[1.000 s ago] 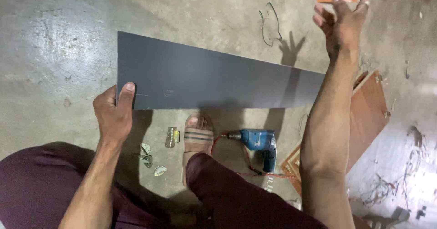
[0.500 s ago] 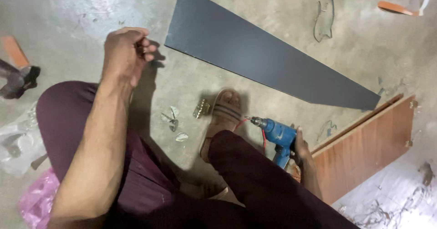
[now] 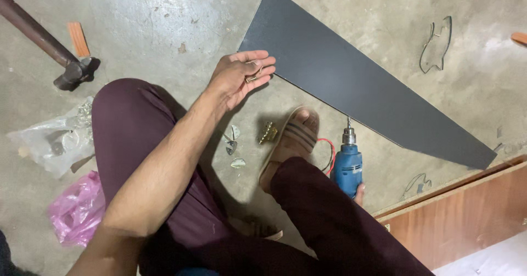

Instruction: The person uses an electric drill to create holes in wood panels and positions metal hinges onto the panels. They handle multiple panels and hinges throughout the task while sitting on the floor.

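Note:
My left hand (image 3: 241, 75) is turned palm up by the near corner of a long dark grey board (image 3: 357, 84) that lies flat on the concrete floor. A small brass-coloured screw (image 3: 252, 78) rests on its fingers. My right hand (image 3: 359, 192) is almost wholly hidden behind my leg. Only its fingertips show, wrapped on the handle of a blue power drill (image 3: 348, 166). The drill stands with its bit pointing at the board's near edge. My sandalled foot (image 3: 293, 139) is between the two hands.
Brass hinges (image 3: 268, 132) and small metal parts (image 3: 233, 145) lie by the foot. A hammer (image 3: 71, 70) lies at the upper left, with a clear plastic bag (image 3: 52, 141) and a pink bag (image 3: 77, 207) below it. A brown wooden panel (image 3: 466, 215) sits at the lower right.
My left hand let go of the board, closed into a fist, and now lies open palm up. My right hand came down from the upper right to the drill.

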